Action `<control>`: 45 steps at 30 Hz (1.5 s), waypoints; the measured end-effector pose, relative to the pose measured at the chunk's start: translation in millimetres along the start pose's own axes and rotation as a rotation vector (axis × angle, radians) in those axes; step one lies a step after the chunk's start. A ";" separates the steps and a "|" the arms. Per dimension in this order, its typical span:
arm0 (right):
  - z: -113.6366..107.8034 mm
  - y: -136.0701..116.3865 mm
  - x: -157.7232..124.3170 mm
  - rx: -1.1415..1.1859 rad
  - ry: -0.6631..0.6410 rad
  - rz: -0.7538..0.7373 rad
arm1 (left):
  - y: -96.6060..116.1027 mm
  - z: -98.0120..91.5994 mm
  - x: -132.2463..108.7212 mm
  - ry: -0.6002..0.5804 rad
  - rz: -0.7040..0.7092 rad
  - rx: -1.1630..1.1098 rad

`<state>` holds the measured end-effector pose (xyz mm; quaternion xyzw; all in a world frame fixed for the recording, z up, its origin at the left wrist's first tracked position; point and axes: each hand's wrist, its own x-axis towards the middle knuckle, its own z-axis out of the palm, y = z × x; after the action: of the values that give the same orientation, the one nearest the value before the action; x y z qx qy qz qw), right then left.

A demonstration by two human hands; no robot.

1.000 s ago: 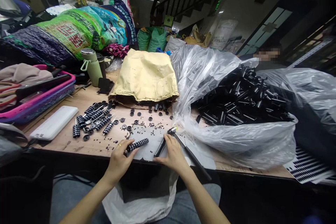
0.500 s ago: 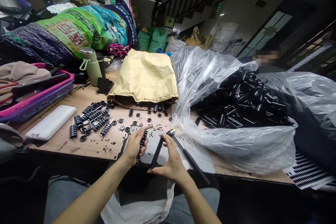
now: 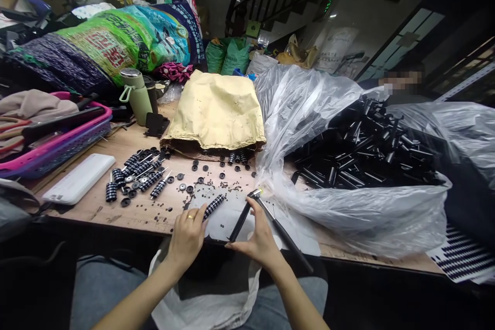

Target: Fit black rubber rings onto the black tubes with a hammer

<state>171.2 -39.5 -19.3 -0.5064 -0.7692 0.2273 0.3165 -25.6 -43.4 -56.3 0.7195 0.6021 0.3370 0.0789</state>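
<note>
My left hand (image 3: 188, 233), with a ring on one finger, is closed around one end of a black roller banded with white marks (image 3: 214, 207). The roller slants up to the right over the table edge. In my right hand (image 3: 260, 240) a slim black bar-like piece (image 3: 240, 220) is pinched lengthwise between thumb and fingertips. Beside that hand lies a hammer-like tool (image 3: 288, 240) with a black handle, its head close to my fingertips. A grey-white sheet (image 3: 232, 201) is on the tabletop beneath both hands. An open white bag (image 3: 247, 294) rests on my lap.
Similar rollers on pins (image 3: 157, 185), black discs (image 3: 180, 177) and tiny rings (image 3: 212, 184) lie scattered to the left. A yellow sack (image 3: 218, 108) stands behind. At right, clear plastic (image 3: 371, 221) surrounds piled black parts (image 3: 348, 165). A power bank-like white block (image 3: 79, 179) lies left.
My left hand has turned back-up and moved slightly left and down. Its roller has swung from nearly upright to slanting right. My right hand still pinches the black piece.
</note>
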 end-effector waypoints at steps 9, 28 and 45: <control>1.4 -2.1 -6.9 0.013 -0.036 0.036 | 14.4 -24.1 36.1 0.025 -0.339 -0.933; -4.8 -38.3 4.8 0.198 -0.119 -0.130 | 46.4 -34.6 51.5 -0.383 -0.861 -1.470; 7.6 -34.1 15.5 0.310 -0.170 -0.131 | 61.0 -25.4 52.5 -0.355 -0.896 -1.294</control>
<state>139.7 -38.5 2.2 -0.3794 -0.7803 0.3640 0.3386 11.8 -18.6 15.2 0.2643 0.4974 0.4358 0.7020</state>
